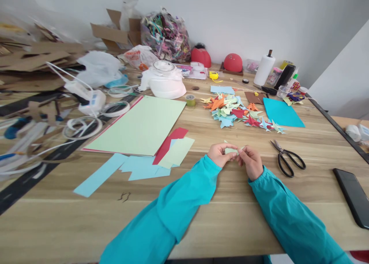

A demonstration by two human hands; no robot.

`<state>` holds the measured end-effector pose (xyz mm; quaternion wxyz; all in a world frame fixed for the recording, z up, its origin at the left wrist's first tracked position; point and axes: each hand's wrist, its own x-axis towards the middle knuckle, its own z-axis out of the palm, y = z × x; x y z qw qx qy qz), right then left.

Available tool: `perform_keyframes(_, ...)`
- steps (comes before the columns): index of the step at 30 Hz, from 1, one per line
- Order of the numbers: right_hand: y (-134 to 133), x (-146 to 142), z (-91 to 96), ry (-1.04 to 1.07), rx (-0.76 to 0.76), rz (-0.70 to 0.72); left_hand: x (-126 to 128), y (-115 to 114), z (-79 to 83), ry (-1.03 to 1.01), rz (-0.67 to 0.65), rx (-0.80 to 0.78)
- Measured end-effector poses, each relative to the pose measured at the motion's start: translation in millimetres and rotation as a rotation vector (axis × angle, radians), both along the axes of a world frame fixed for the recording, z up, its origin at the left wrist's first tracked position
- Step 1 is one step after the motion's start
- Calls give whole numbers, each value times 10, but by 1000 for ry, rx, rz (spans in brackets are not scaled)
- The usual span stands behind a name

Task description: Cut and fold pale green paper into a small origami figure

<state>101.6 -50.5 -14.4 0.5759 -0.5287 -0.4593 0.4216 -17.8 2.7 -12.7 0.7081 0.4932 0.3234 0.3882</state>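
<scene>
Between my two hands is a small piece of folded pale green paper (230, 150), held above the table. My left hand (221, 154) pinches its left side, and the fingers of my right hand (250, 161) close on its right end. My fingers hide part of the paper, so its full shape cannot be made out. Beyond my hands lies a pile of folded paper cranes (227, 112) in green, orange, blue and red. Black-handled scissors (285, 156) rest, blades slightly apart, to the right of my right hand.
Pale green sheets (141, 125) are stacked at left, with blue strips (100, 174) and a red piece (170, 143) nearby. A turquoise sheet (282, 112) lies beyond the scissors. A black phone (351, 196) sits at right. Cables (83, 127) and cardboard (34, 60) crowd the far left.
</scene>
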Motion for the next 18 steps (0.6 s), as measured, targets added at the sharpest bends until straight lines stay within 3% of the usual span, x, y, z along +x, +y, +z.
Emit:
perform_keyframes(8,13,5,-6,-3,15,83,-5,13,-36,54,112,63)
perform_keyframes(18,20,3,2,28,10,74,-12,45,-96,21,72,59)
